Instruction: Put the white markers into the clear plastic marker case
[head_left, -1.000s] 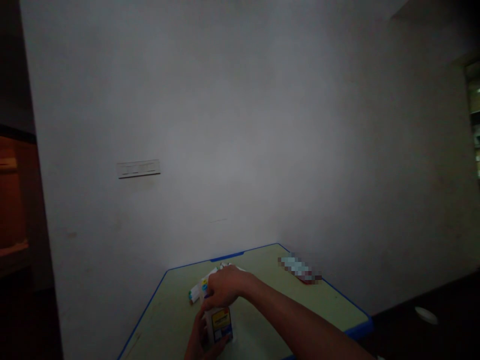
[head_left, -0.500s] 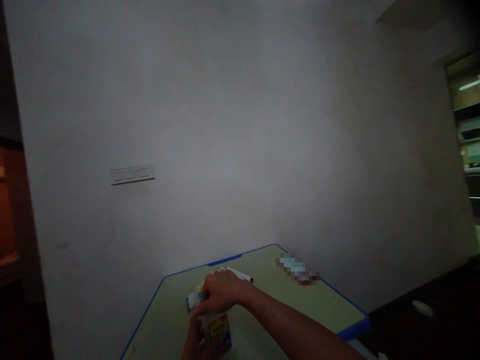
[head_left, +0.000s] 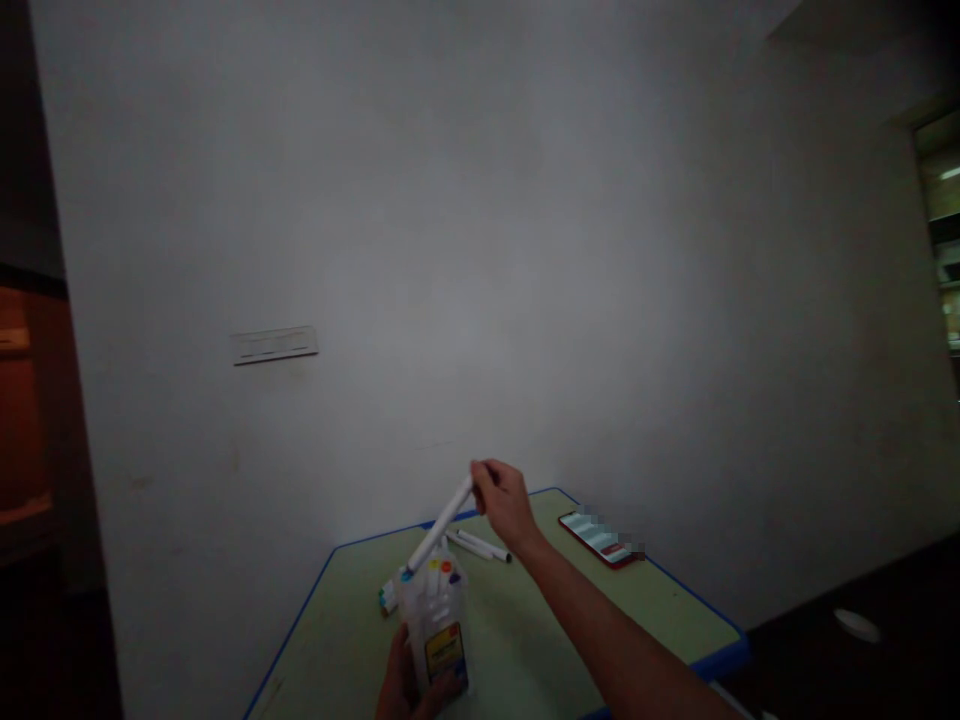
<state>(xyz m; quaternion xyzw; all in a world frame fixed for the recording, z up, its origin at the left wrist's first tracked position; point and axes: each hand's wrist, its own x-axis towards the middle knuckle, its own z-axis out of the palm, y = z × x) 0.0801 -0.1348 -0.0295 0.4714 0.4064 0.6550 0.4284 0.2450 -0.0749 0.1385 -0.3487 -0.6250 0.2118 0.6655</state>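
Observation:
A translucent pouch (head_left: 439, 605) with a yellow and black label stands near the table's front, and my left hand (head_left: 409, 685) is closed around its lower part. Colored ends of several markers show at its top. Above it, my right hand (head_left: 504, 497) pinches the upper end of a white marker (head_left: 442, 525), which slants down to the left; its blue-tipped lower end is at the pouch's opening. White markers with dark tips (head_left: 484, 546) lie on the table behind the pouch. More markers with green and blue ends (head_left: 387, 597) lie at its left.
The pale green table (head_left: 337, 620) has a blue edge and stands against a grey wall (head_left: 525, 250). A phone in a red case (head_left: 600, 540) lies at the table's right side. A white object (head_left: 856, 625) is on the dark floor at the right.
My right hand has moved up and right from the pouch's top, and a slanted white marker now shows in it. The pouch's top has come into view. The camera view has shifted slightly.

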